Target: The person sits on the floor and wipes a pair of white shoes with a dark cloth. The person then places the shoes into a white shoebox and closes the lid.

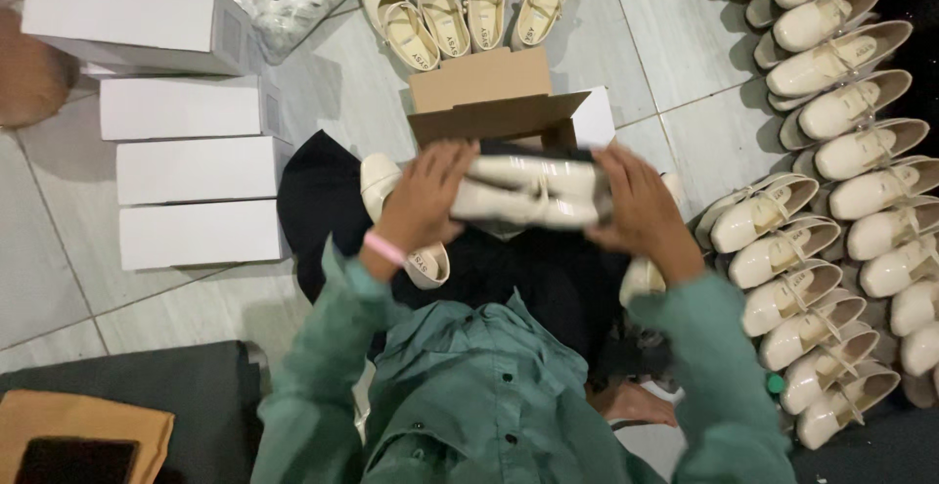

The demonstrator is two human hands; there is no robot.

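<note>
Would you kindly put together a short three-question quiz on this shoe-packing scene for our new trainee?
1. True or false: both hands grip the same pair of cream shoes.
2. Which wrist wears the pink band: A) left, B) right?
3. Fill in: the open carton lies just beyond the ____.

Key
1. True: the left hand and right hand clasp its two ends.
2. A.
3. Shoes; closed white boxes lie stacked on the left, and rows of shoes line the floor on the right.
</note>
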